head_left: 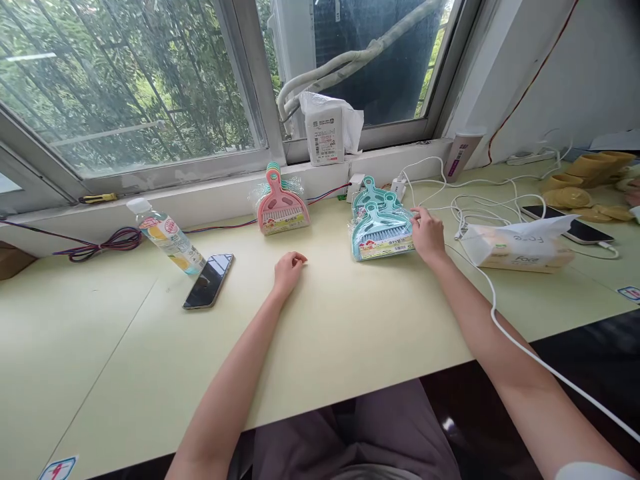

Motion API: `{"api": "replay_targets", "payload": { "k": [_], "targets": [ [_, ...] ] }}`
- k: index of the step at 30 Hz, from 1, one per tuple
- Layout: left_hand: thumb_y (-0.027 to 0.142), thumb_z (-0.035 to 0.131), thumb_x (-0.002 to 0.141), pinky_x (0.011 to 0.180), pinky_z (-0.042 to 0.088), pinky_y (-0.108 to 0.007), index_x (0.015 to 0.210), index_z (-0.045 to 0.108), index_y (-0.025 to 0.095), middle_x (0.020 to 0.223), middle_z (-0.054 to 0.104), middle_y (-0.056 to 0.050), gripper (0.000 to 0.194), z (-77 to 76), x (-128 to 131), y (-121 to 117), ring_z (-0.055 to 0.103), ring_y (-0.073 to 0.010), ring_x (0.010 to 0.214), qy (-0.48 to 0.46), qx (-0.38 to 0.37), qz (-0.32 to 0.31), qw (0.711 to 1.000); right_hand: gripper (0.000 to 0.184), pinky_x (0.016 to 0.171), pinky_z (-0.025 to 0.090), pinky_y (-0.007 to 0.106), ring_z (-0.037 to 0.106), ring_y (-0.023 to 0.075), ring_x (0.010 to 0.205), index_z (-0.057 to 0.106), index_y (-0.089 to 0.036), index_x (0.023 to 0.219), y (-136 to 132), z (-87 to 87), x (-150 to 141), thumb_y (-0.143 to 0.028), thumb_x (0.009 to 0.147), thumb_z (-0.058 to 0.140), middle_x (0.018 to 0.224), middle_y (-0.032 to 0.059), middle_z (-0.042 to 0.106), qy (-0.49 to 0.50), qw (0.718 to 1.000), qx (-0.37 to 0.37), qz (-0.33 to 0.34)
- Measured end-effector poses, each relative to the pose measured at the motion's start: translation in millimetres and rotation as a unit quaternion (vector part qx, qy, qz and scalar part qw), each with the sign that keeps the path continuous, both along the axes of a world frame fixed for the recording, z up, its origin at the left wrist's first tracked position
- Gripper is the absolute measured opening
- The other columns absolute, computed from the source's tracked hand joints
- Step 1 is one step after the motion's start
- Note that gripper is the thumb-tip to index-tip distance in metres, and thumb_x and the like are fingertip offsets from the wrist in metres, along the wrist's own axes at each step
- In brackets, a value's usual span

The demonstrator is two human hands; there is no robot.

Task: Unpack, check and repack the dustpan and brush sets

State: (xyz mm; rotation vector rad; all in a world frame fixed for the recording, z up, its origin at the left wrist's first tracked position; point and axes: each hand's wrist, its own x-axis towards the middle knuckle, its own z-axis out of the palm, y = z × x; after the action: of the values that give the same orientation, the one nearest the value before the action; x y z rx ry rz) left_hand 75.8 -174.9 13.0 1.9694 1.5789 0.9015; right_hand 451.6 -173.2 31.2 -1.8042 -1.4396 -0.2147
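My right hand (pixel 427 233) rests against the right edge of a stack of teal mini dustpan-and-brush sets (pixel 380 227) in clear wrap, its fingers curled on the top packet's corner. A stack of pink sets (pixel 281 205) leans near the window ledge, apart from both hands. Nearest the pink stack, my left hand (pixel 289 269) lies on the pale green table (pixel 350 333) with fingers loosely curled, holding nothing.
A tilted drink bottle (pixel 167 235) and a dark phone (pixel 209 281) lie at the left. A tissue pack (pixel 515 245), white cables (pixel 475 200), a second phone (pixel 570 223) and yellow items (pixel 583 183) crowd the right. A white packet (pixel 327 130) stands on the sill.
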Motion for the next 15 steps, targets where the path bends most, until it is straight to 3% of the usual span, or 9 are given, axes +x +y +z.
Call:
{"api": "replay_targets", "payload": {
  "k": [4, 10, 15],
  "targets": [
    [0.016, 0.041, 0.082, 0.087, 0.045, -0.03, 0.084, 0.066, 0.022, 0.098, 0.068, -0.004, 0.025, -1.4, -1, 1, 0.061, -0.0177, 0.088, -0.002, 0.003, -0.004, 1.0, 0.038, 0.085, 0.048, 0.037, 0.06, 0.0239, 0.09, 0.058, -0.014, 0.12, 3, 1.6, 0, -0.032, 0.087, 0.059, 0.104, 0.0124, 0.066, 0.041, 0.998, 0.025, 0.028],
    [0.023, 0.044, 0.083, 0.086, 0.046, -0.03, 0.084, 0.066, 0.02, 0.097, 0.068, -0.005, 0.022, -1.8, 2, 2, 0.061, -0.0183, 0.088, -0.044, 0.005, -0.017, 0.999, 0.031, 0.074, 0.054, 0.034, 0.061, 0.0176, 0.077, 0.063, -0.017, 0.112, -3, 5.2, -32, -0.035, 0.086, 0.059, 0.112, 0.0104, 0.063, 0.113, 0.977, 0.05, 0.174],
    [0.05, 0.043, 0.089, 0.083, 0.046, -0.031, 0.083, 0.067, 0.018, 0.092, 0.07, -0.005, 0.04, 5.7, 4, -5, 0.062, -0.0215, 0.088, -0.124, -0.033, -0.149, 0.981, 0.027, 0.069, 0.053, 0.032, 0.06, 0.0165, 0.072, 0.061, -0.019, 0.11, -19, -3.9, -88, -0.035, 0.09, 0.055, 0.109, 0.0087, 0.063, 0.165, 0.948, 0.084, 0.259]
  ]
}}
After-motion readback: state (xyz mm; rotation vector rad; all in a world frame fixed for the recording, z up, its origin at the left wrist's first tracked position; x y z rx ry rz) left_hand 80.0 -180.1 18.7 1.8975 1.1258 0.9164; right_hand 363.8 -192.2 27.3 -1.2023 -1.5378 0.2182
